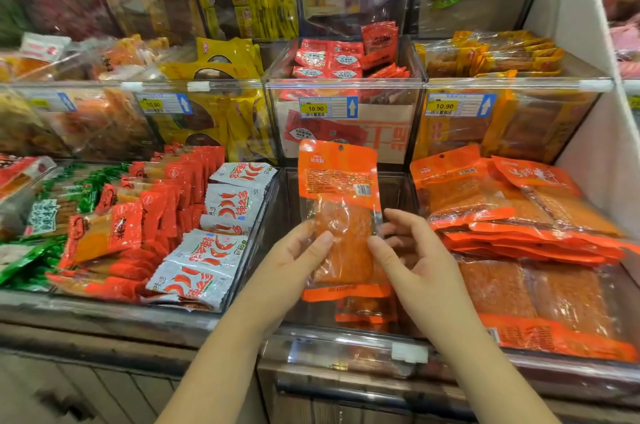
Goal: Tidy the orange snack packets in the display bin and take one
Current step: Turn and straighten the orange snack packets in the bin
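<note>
An orange snack packet (341, 202) with a clear window stands upright above the clear display bin (277, 215) in the middle of the lowest row. My left hand (298, 257) grips its lower left edge, thumb across the front. My right hand (412, 257) holds the lower right edge, with its thumb on the front and its fingers curled behind. A few more orange packets (363, 311) lie at the bottom of the same bin, partly hidden by the held one. The bin to the right is piled with several larger orange packets (519, 215).
Left of the bin sit white chilli-print packets (214, 250) and red packets (149, 215). Higher clear bins hold red packets (332, 60), yellow ones and price tags (327, 107). A white shelf wall (595, 132) closes the right side. A counter edge (138, 323) runs below.
</note>
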